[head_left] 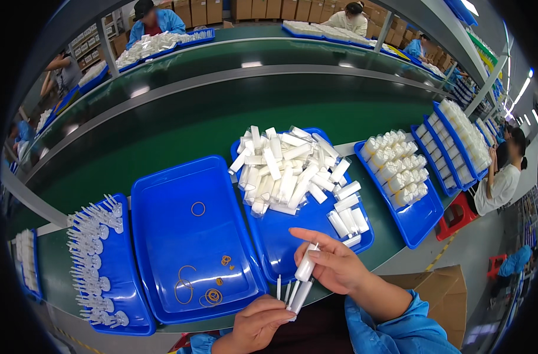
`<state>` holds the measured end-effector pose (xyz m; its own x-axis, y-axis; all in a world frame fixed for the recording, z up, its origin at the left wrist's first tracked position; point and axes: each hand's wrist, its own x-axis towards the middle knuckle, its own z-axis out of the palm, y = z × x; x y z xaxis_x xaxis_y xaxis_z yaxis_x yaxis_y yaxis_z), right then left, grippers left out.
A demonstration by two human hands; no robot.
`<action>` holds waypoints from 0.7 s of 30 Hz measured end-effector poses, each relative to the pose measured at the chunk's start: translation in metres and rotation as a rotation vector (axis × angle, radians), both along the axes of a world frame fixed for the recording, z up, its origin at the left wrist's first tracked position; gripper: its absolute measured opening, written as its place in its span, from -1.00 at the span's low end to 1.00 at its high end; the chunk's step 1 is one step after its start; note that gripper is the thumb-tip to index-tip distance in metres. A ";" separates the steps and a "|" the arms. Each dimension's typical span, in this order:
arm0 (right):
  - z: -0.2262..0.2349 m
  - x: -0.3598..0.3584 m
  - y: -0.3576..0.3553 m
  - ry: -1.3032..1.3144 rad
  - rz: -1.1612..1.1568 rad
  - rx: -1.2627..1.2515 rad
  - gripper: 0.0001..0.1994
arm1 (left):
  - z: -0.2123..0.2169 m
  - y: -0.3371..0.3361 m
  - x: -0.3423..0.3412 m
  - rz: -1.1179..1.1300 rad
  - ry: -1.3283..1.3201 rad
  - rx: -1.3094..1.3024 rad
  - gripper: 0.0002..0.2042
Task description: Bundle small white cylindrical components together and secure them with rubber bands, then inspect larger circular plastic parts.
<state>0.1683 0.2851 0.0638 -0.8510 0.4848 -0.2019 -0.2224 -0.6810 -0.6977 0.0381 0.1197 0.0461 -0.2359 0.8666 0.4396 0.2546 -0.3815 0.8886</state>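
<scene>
My right hand (334, 265) pinches a small white tube (306, 265) between thumb and fingers, its index finger stretched out. A clear cylinder (300, 297) stands just below that tube, against my left fingers; whether the two are joined I cannot tell. My left hand (260, 323) is closed round several parts whose thin white stems (279, 287) stick up. Beyond my hands, a blue tray (281, 236) carries a heap of white tubes with clear ends (289, 171). Similar stemmed parts with clear round bases (95, 265) stand in rows in a blue tray at the far left.
Rubber bands (213, 296) lie in the blue tray (189, 248) left of centre. Bundled white tubes (399, 168) fill another tray at right, beside stacked full trays (458, 141). A cardboard box (434, 295) stands by my right arm. Co-workers sit across the green conveyor (222, 106).
</scene>
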 end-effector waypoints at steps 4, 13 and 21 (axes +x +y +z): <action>0.002 0.002 0.001 -0.046 0.012 0.038 -0.52 | -0.002 0.001 -0.001 -0.043 -0.021 -0.010 -0.87; 0.015 0.023 0.008 -0.293 0.069 0.907 -0.62 | -0.018 0.003 -0.005 -0.146 0.003 0.007 -0.82; 0.007 0.032 -0.011 -0.161 0.084 0.411 -0.59 | -0.009 -0.002 -0.005 -0.222 0.092 0.073 -0.89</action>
